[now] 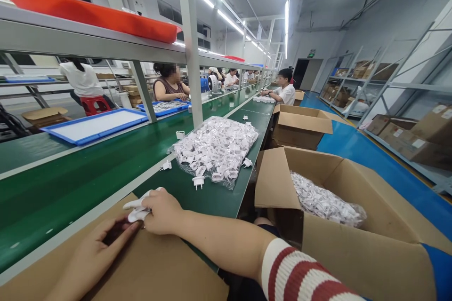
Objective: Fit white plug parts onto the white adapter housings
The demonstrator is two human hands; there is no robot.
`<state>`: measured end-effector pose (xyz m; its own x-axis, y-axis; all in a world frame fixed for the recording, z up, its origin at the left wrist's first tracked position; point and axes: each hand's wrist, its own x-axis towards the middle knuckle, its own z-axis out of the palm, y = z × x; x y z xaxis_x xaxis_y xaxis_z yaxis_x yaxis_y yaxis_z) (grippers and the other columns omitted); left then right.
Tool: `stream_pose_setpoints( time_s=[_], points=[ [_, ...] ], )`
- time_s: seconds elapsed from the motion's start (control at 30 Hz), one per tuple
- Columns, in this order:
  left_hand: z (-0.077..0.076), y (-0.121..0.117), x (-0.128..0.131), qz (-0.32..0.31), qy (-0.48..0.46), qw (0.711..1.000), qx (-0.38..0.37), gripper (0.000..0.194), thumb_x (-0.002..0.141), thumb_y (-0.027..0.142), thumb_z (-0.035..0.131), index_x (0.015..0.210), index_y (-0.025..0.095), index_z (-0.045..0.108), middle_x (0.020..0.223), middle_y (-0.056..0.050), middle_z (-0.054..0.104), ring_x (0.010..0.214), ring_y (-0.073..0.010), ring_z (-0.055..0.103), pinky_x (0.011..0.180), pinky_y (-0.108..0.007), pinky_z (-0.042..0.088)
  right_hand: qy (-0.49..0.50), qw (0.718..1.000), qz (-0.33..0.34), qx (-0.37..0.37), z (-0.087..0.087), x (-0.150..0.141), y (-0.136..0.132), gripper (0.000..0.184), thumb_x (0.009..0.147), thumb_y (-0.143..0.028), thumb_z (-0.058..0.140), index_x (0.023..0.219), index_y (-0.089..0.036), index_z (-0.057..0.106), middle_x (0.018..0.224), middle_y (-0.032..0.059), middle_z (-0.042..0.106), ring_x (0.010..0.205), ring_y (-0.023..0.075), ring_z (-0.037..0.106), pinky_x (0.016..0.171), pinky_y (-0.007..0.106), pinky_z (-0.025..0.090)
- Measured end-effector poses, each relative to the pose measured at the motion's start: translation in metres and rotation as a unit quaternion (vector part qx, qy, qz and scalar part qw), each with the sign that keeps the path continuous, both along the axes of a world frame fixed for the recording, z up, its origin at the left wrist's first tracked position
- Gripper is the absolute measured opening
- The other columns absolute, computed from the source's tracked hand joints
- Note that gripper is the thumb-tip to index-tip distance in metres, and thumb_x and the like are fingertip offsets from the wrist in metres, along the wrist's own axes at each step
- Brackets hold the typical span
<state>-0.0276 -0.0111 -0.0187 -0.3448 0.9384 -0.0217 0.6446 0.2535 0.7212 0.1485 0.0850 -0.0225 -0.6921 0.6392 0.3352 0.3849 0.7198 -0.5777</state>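
Note:
My right hand [163, 211] reaches in from the right with its fingers bent. Smooth white coverings, apparently finger cots [137, 209], show at its fingertips, and whatever it pinches is hidden. My left hand [106, 244] curls up from below, its thumb and fingertips meeting the right hand's tips; anything between them is too small to make out. Both hands are over a brown cardboard sheet [158, 263] on the bench. Ahead lies a clear plastic bag [219, 146] full of white plug parts. Some loose white two-pin plugs [198, 182] are on the green surface beside it.
A green conveyor belt [106, 164] runs along the left. An open cardboard box [353, 249] with another bag of white parts [323, 200] stands at right. A metal frame post [190, 47] rises beyond the bag. Blue-rimmed trays [95, 127] and seated co-workers [285, 89] are farther off.

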Motion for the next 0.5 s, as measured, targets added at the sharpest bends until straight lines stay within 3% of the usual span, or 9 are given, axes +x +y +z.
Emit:
stream_pose_setpoints(
  time_s=[0.17, 0.33, 0.4, 0.43, 0.5],
  points=[
    [0.002, 0.001, 0.001, -0.006, -0.041, 0.999, 0.016, 0.067, 0.07, 0.077, 0.07, 0.12, 0.032, 0.069, 0.11, 0.0, 0.077, 0.105, -0.0298, 0.071, 0.089, -0.038, 0.057, 0.02, 0.999, 0.007, -0.046, -0.004, -0.001, 0.001, 0.044, 0.089, -0.021, 0.068, 0.132, -0.029, 0.071, 0.111, 0.0047, 0.068, 0.107, 0.0235, 0.062, 0.092, 0.032, 0.053],
    [0.008, 0.0, 0.014, -0.005, -0.125, 0.981, 0.146, 0.072, 0.062, 0.065, 0.077, 0.117, 0.018, 0.07, 0.12, -0.015, 0.073, 0.11, -0.035, 0.068, 0.102, -0.05, 0.053, 0.084, 0.991, -0.001, -0.104, -0.02, -0.01, -0.003, 0.053, 0.087, -0.022, 0.071, 0.139, -0.025, 0.065, 0.118, 0.0074, 0.073, 0.106, 0.0225, 0.067, 0.097, 0.035, 0.055],
    [0.021, -0.008, 0.02, 0.044, -0.134, 0.972, 0.187, 0.069, 0.06, 0.065, 0.079, 0.111, 0.018, 0.072, 0.12, -0.015, 0.071, 0.111, -0.0335, 0.068, 0.101, -0.047, 0.054, 0.104, 0.989, 0.007, -0.109, -0.027, -0.009, -0.01, 0.042, 0.089, -0.024, 0.069, 0.131, -0.023, 0.07, 0.118, 0.0091, 0.074, 0.105, 0.0224, 0.068, 0.095, 0.036, 0.057],
    [0.032, -0.016, 0.023, 0.055, -0.144, 0.967, 0.201, 0.065, 0.065, 0.063, 0.078, 0.113, 0.02, 0.072, 0.118, -0.013, 0.072, 0.111, -0.0311, 0.068, 0.1, -0.045, 0.055, 0.112, 0.988, 0.019, -0.103, -0.03, -0.007, -0.013, 0.036, 0.089, -0.024, 0.066, 0.125, -0.023, 0.073, 0.117, 0.0094, 0.075, 0.106, 0.0228, 0.069, 0.096, 0.037, 0.057],
    [0.061, -0.037, 0.028, -0.002, -0.21, 0.958, 0.198, 0.056, 0.074, 0.058, 0.079, 0.113, 0.018, 0.073, 0.109, -0.012, 0.073, 0.103, -0.0278, 0.07, 0.096, -0.042, 0.056, 0.117, 0.988, 0.037, -0.095, -0.035, -0.003, -0.018, 0.031, 0.087, -0.025, 0.063, 0.116, -0.022, 0.076, 0.111, 0.0104, 0.076, 0.104, 0.0245, 0.07, 0.094, 0.04, 0.059]
  ],
)
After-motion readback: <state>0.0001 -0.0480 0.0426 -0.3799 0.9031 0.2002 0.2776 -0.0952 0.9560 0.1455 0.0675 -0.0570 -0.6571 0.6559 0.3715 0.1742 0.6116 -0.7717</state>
